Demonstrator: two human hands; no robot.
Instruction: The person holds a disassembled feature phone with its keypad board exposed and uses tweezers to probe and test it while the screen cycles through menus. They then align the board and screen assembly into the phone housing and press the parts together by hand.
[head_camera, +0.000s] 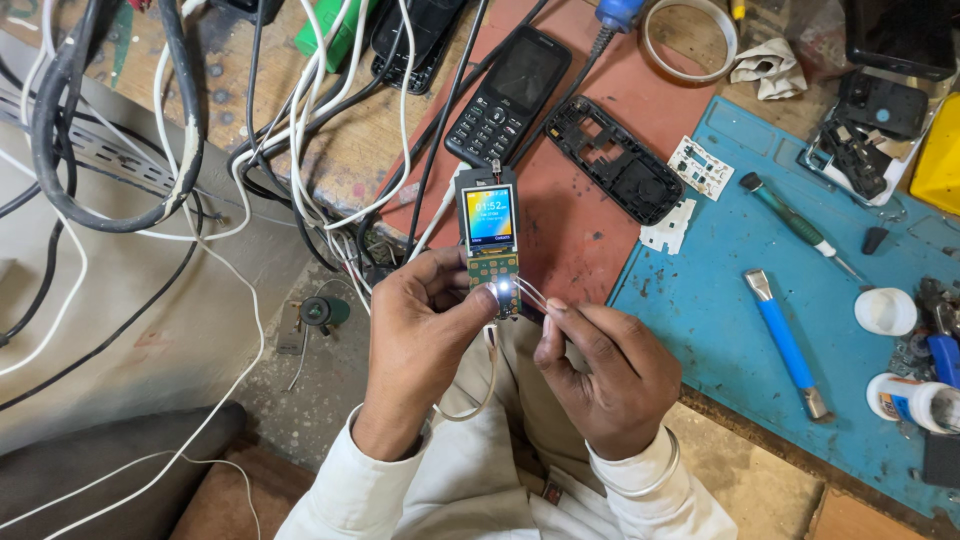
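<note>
The left hand (420, 335) is pinching a bare phone board (490, 245) with its screen glowing above the lap, the right hand (610, 370) is gripping tweezers (535, 295) against it, before a red mat (580, 215) and a blue mat (760, 320) bearing a white bottle (915, 400).

One cam only, head-worn, looking steeply down from above and close in on both hands at frame centre. Left hand (425, 345) and right hand (605, 370) sit near the bottom middle, sleeves running off the lower edge. View faces fwd over the bench: blue mat (700, 310) to the right of the right hand, cables (180, 150) up and left of the left hand. No 2nd view, so no overlap.
</note>
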